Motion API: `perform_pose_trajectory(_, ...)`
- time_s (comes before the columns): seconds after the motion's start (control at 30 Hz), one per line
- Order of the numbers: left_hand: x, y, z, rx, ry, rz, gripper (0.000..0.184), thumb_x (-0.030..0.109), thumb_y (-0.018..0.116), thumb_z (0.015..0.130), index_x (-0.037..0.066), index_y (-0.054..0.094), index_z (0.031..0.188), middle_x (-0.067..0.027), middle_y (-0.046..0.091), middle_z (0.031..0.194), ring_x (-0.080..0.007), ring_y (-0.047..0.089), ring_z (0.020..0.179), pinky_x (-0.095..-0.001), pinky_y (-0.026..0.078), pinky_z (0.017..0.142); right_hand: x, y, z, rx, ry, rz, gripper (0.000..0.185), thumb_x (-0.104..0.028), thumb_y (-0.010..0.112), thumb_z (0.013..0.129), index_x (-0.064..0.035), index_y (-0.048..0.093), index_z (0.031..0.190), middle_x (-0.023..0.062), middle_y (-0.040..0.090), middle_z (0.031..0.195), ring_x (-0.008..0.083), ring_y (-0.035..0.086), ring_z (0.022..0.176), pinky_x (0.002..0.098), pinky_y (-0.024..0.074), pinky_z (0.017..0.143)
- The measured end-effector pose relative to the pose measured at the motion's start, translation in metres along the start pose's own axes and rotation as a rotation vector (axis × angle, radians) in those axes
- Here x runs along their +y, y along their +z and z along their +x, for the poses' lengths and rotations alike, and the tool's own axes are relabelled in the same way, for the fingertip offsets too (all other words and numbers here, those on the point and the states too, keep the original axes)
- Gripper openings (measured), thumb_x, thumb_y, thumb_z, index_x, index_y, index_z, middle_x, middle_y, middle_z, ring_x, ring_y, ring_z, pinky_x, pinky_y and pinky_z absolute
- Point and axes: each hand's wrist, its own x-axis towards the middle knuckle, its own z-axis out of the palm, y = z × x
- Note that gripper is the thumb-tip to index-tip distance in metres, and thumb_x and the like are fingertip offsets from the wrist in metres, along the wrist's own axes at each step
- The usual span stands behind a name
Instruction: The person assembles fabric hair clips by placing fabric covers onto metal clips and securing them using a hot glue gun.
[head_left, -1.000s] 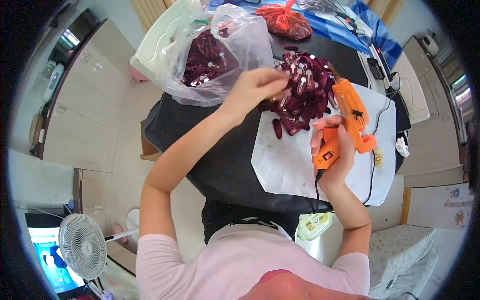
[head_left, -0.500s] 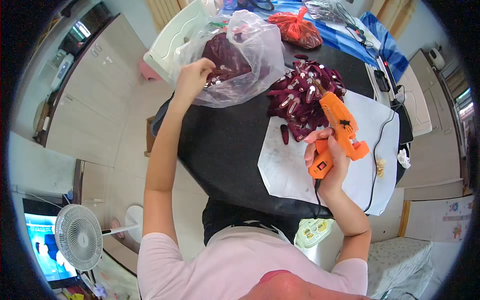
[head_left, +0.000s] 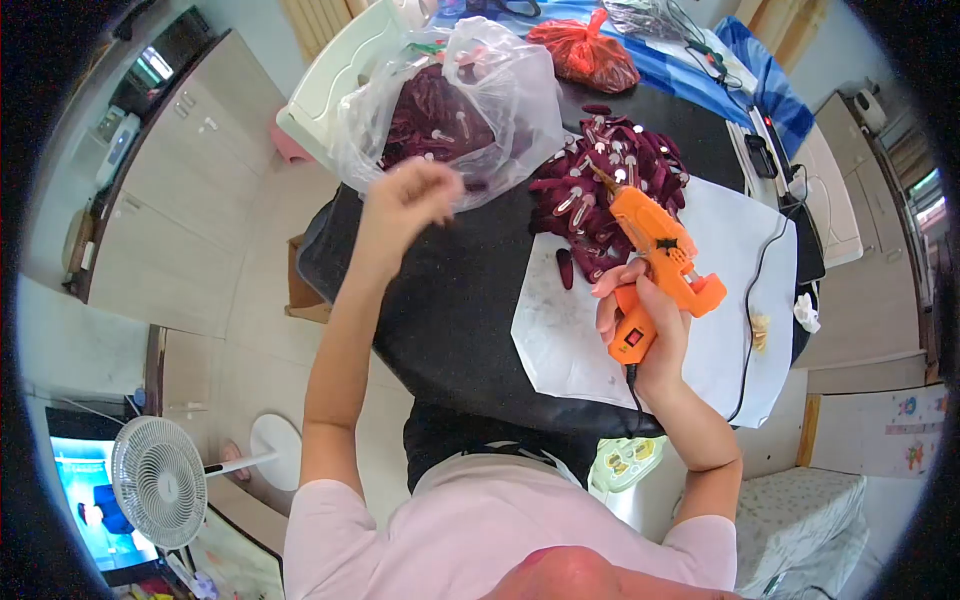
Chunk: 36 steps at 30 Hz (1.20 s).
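Observation:
My right hand (head_left: 650, 325) is wrapped round an orange hot glue gun (head_left: 660, 250), its nozzle pointing up and left over a heap of maroon fabric hair clips (head_left: 585, 190) with silver metal parts. My left hand (head_left: 410, 205) is closed in a pinch at the near edge of a clear plastic bag (head_left: 520, 120), blurred by motion. Below its fingertips shows a small dark maroon piece, which looks like one of the clips. More maroon clips (head_left: 430, 115) lie inside the open bag. A single clip (head_left: 565, 268) lies on the white sheet (head_left: 570, 340), left of the glue gun.
The sheet covers part of a black table (head_left: 440, 300). A red tied bag (head_left: 585, 55) stands at the back, beside a power strip (head_left: 765, 135). The glue gun's cord (head_left: 755, 300) crosses the sheet. A white chair (head_left: 335, 80) stands behind the bag; a fan (head_left: 160, 480) is lower left.
My left hand has come out of the bag's opening, moving right and toward me, with a small maroon piece at its fingertips. The glue gun has shifted slightly left.

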Motion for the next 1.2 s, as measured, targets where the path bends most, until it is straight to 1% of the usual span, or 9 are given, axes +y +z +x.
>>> perform_pose_trajectory(0.13,-0.019,0.003,-0.042,-0.243,-0.019,0.577,0.012,0.005,0.071,0.077,0.0,0.064,0.085,-0.0045,0.066,0.081,-0.0131,0.062,0.072,-0.027,0.049,0.064,0.0,-0.002,-0.001,-0.058,0.079,-0.013,0.024,-0.023,0.05,0.092,-0.003,0.049,0.105,0.0168,0.064,0.091,0.0177,0.061,0.063,0.0265,0.0477,0.051)
perform_pose_trajectory(0.2,-0.022,0.005,-0.046,-0.275,0.298,0.817,0.016,0.007,0.072,0.073,0.001,0.063,0.086,-0.0073,0.063,0.085,-0.0219,0.062,0.08,-0.032,0.05,0.07,-0.004,0.006,-0.001,-0.011,0.141,-0.115,0.031,-0.028,0.049,0.091,-0.0008,0.05,0.106,0.0169,0.064,0.09,0.0176,0.061,0.06,0.0255,0.0468,0.05)
perform_pose_trajectory(0.33,-0.02,0.027,-0.048,-0.218,0.431,0.907,0.019,0.009,0.071,0.072,0.005,0.062,0.088,-0.0075,0.058,0.082,-0.0269,0.057,0.084,-0.0343,0.049,0.073,-0.001,0.016,0.003,-0.004,0.196,-0.228,0.045,-0.034,0.05,0.092,0.0027,0.05,0.117,0.0158,0.064,0.091,0.0176,0.063,0.064,0.0259,0.048,0.053)
perform_pose_trajectory(0.43,-0.027,0.038,-0.047,-0.196,0.468,0.956,0.012,0.007,0.068,0.076,0.004,0.059,0.083,-0.0083,0.059,0.082,-0.0276,0.059,0.082,-0.0324,0.049,0.072,0.005,0.008,0.005,-0.042,0.167,-0.206,0.036,-0.023,0.051,0.093,0.0018,0.051,0.119,0.0139,0.065,0.094,0.0168,0.063,0.071,0.0271,0.0495,0.058)
perform_pose_trajectory(0.53,-0.017,0.04,-0.057,-0.138,0.181,0.713,0.011,0.004,0.063,0.083,0.003,0.054,0.089,-0.0095,0.065,0.088,-0.0237,0.063,0.082,-0.0284,0.05,0.075,0.004,0.006,0.004,-0.045,0.143,-0.204,0.036,-0.023,0.052,0.092,0.0015,0.051,0.118,0.0131,0.065,0.096,0.0162,0.063,0.075,0.0274,0.0495,0.061)
perform_pose_trajectory(0.63,-0.015,0.046,-0.074,-0.038,0.047,-0.191,0.013,0.002,0.057,0.09,0.003,0.048,0.099,-0.0155,0.067,0.095,-0.0208,0.066,0.085,-0.0276,0.051,0.078,0.006,0.001,0.0,-0.065,0.113,-0.209,0.035,-0.024,0.053,0.092,0.0014,0.053,0.117,0.0125,0.065,0.098,0.016,0.063,0.077,0.0283,0.0499,0.064)
perform_pose_trajectory(0.73,-0.012,0.043,-0.086,0.028,-0.065,-0.367,0.018,-0.001,0.052,0.092,0.002,0.042,0.106,-0.0208,0.066,0.098,-0.0217,0.066,0.09,-0.0318,0.052,0.081,0.005,-0.001,-0.005,-0.125,0.134,-0.247,0.034,-0.024,0.054,0.092,0.0016,0.053,0.115,0.0121,0.064,0.099,0.016,0.062,0.079,0.0293,0.0501,0.066)
perform_pose_trajectory(0.97,-0.014,0.048,-0.093,0.152,0.031,-0.316,0.018,-0.006,0.051,0.09,-0.001,0.045,0.106,-0.0208,0.066,0.097,-0.0248,0.067,0.088,-0.0315,0.056,0.077,0.005,0.002,-0.009,-0.186,0.298,-0.403,0.026,-0.015,0.061,0.086,0.0019,0.059,0.106,0.009,0.066,0.089,0.0125,0.061,0.073,0.0262,0.05,0.066)
perform_pose_trajectory(1.2,-0.028,0.045,-0.1,0.14,0.206,-0.276,0.015,-0.007,0.054,0.089,-0.003,0.049,0.103,-0.0203,0.066,0.095,-0.0248,0.067,0.091,-0.0315,0.057,0.078,0.012,-0.002,-0.013,-0.229,0.292,-0.521,0.029,-0.009,0.061,0.083,-0.0003,0.059,0.11,0.0042,0.066,0.082,0.0083,0.057,0.061,0.0229,0.0449,0.052)
